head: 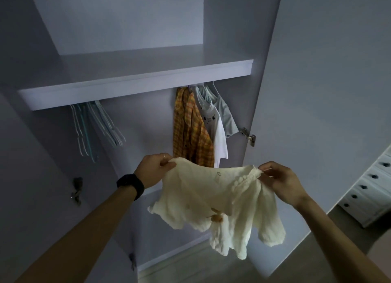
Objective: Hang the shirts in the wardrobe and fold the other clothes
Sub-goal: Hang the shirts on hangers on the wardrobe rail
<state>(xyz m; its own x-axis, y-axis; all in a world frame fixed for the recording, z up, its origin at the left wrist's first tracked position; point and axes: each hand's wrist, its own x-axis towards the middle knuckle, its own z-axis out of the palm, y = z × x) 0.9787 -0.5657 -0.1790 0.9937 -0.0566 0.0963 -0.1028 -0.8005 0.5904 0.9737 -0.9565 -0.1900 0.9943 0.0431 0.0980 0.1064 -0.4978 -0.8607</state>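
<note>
- Cream shirt (pixel 211 198): held in the air in front of the open wardrobe (pixel 127 18), lower than the shelf (pixel 135 81) and just ahead of the garments already hung. It is not on a hanger.
- Left hand (pixel 156 170): thumb and curled fingers pinch the upper left corner of the fabric. A dark wristband (pixel 131 184) sits on that wrist.
- Right hand (pixel 281 181): fingertips pinch the upper right edge at a frilled section, possibly the neckline; this cannot be confirmed.
- Reason for the hold, as assessed: the two pinches are set well apart to stretch the top edge open, so front, back and neck opening can be read before a hanger goes in.
- Orientation: the stretched edge runs from hand to hand, left end a little higher, sagging slightly between. That is the long axis as held.
- Hang: the body drops toward the floor, with sleeve-like lobes at lower left and lower right.
- Facing: a small dark print (pixel 219 174) near the top edge faces the camera.
- Empty hangers (pixel 97 126): bunched under the shelf at the left, well apart from the shirt. They are likely the supply for the next step.
- Hung items: orange plaid shirt (pixel 190 130), white T-shirt (pixel 219 132) and pale grey-blue top (pixel 229 117) hang close together at the right end. A gap lies between them and the hangers.
</note>
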